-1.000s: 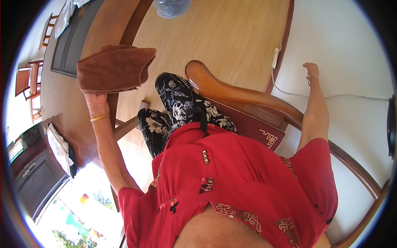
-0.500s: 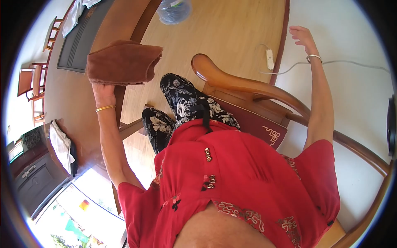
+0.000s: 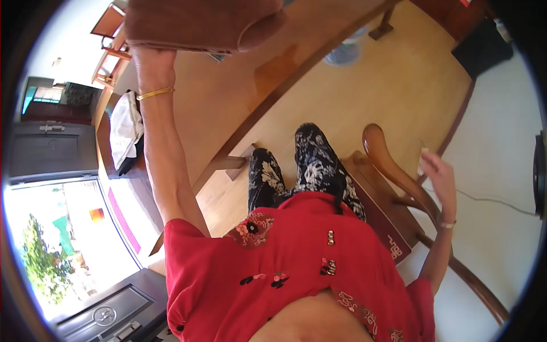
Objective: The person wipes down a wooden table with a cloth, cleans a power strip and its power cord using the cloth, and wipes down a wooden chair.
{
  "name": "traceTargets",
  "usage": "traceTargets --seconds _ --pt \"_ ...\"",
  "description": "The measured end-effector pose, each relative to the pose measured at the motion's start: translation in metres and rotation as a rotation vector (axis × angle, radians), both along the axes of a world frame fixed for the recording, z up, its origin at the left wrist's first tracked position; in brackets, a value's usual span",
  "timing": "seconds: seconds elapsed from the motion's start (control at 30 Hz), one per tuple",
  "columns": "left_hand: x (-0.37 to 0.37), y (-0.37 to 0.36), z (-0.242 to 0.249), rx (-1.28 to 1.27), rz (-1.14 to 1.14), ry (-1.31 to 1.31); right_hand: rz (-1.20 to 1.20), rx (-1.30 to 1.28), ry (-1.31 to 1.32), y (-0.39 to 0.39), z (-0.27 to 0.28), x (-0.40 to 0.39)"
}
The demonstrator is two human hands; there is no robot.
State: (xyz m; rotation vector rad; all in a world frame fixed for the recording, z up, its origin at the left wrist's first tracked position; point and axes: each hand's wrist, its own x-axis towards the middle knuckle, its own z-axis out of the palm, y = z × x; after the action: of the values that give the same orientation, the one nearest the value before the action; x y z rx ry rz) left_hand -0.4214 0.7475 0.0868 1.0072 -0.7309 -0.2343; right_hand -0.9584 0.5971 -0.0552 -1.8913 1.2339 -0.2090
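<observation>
A folded brown piece of soft cloth (image 3: 194, 25) shows at the top left, cut off by the upper edge of the view. My left hand (image 3: 155, 61) holds it from below over the wooden tabletop; the fingers are hidden under the cloth. A gold bracelet (image 3: 155, 93) circles that wrist. On the right, my right hand (image 3: 439, 174) hangs in the air beside the chair's curved armrest (image 3: 380, 151), slightly smeared by motion. Its fingers look loosely apart and hold nothing.
The long wooden table (image 3: 228, 91) runs diagonally, with a white and black cloth (image 3: 126, 131) on its left part. A clear plastic-lined bin (image 3: 343, 52) stands on the floor. A grey cable (image 3: 496, 199) runs along the white wall. Dark wooden chairs (image 3: 108, 65) stand beyond the table.
The view has swung round. My left hand and the brown cloth now sit higher in view, reaching farther out over the table. My right hand has dropped lower, closer to the armrest.
</observation>
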Motion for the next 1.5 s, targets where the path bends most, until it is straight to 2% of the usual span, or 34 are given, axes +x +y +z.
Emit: traceTargets --seconds 0.03,0.1,0.13,0.23,0.3,0.33,0.4,0.5,0.67,0.8,0.87,0.97,1.0,1.07,1.1,1.23,1.43,1.5 --pt "0.024 0.003 -0.011 -0.010 0.013 -0.014 0.022 0.006 -0.004 0.012 0.003 0.003" --pt "0.090 0.012 -0.067 0.197 -0.083 0.055 0.050 0.007 -0.018 0.027 -0.001 0.003" --pt "0.088 0.010 -0.084 0.190 -0.074 0.045 0.042 -0.027 -0.028 0.031 -0.008 0.002" --pt "0.039 -0.023 -0.138 0.772 -0.161 -0.876 0.026 -0.146 -0.012 0.039 -0.011 0.003" --pt "0.012 -0.024 -0.169 1.212 0.246 -1.258 0.008 -0.235 0.009 0.045 -0.011 0.008" --pt "0.006 -0.032 -0.168 1.208 0.260 -1.261 -0.005 -0.280 0.043 0.046 -0.011 0.010" --pt "-0.004 -0.051 -0.167 1.203 0.221 -1.101 -0.016 -0.367 0.085 0.049 -0.011 0.015" --pt "-0.008 -0.089 -0.165 1.183 0.188 -1.101 0.034 -0.473 0.068 0.049 -0.010 0.016" --pt "-0.025 -0.182 -0.180 1.071 0.212 -1.141 0.020 -0.504 0.103 0.052 -0.008 0.018" --pt "-0.067 -0.244 -0.169 1.076 0.076 -1.176 0.025 -0.522 0.117 0.052 -0.008 0.019" --pt "-0.083 -0.260 -0.172 0.980 0.013 -1.239 0.015 -0.483 0.115 0.054 -0.005 0.023" --pt "-0.101 -0.262 -0.175 0.909 0.089 -1.224 0.002 -0.442 0.123 0.054 -0.009 0.022" --pt "-0.099 -0.260 -0.178 0.916 0.111 -1.217 0.053 -0.436 0.120 0.055 -0.008 0.021" --pt "-0.092 -0.255 -0.183 0.931 0.119 -1.183 0.001 -0.344 0.162 0.053 -0.008 0.021" --pt "-0.085 -0.250 -0.181 0.902 0.088 -1.174 0.027 -0.350 0.147 0.052 -0.009 0.022" --pt "-0.042 -0.216 -0.180 0.981 0.211 -1.092 0.024 -0.370 0.103 0.053 -0.011 0.020" --pt "0.057 -0.090 -0.178 1.271 0.498 -0.769 0.015 -0.395 0.091 0.053 -0.013 0.018" --pt "0.065 -0.032 -0.172 1.209 0.462 -0.757 0.015 -0.404 0.106 0.052 -0.013 0.016"
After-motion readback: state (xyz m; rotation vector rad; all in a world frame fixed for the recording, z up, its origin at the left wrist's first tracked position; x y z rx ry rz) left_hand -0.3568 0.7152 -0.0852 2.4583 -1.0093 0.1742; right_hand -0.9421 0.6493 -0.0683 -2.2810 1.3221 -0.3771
